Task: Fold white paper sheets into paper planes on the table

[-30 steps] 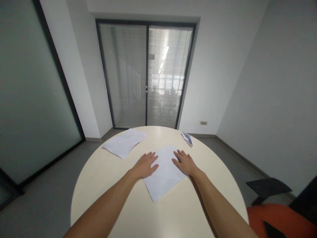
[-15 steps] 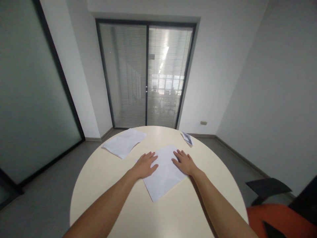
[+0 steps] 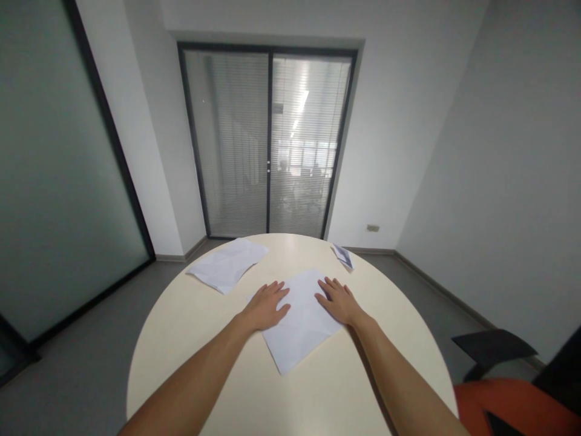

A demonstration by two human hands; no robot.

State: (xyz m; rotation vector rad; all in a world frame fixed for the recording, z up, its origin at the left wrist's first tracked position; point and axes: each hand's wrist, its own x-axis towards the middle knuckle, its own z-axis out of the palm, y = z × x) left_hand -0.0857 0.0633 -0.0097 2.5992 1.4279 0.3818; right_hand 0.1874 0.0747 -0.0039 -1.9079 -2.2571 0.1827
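Observation:
A white sheet of paper [image 3: 300, 324] lies turned cornerwise on the round table [image 3: 254, 399], with faint creases in it. My left hand [image 3: 267, 306] rests flat over its left edge, fingers spread and pointing forward. Over the right edge lies my right hand [image 3: 336, 300], also flat with the fingers apart. Neither hand grips anything. The parts of the sheet under both palms are hidden.
A second creased white sheet [image 3: 229, 261] lies at the table's far left. At the far right edge sits a small folded paper [image 3: 344, 257]. An orange chair [image 3: 508, 402] with a black armrest stands on the right. Glass doors [image 3: 267, 145] close the back.
Both hands stay in place on the sheet. The whole scene sits slightly lower in the view, as my head has tilted a little.

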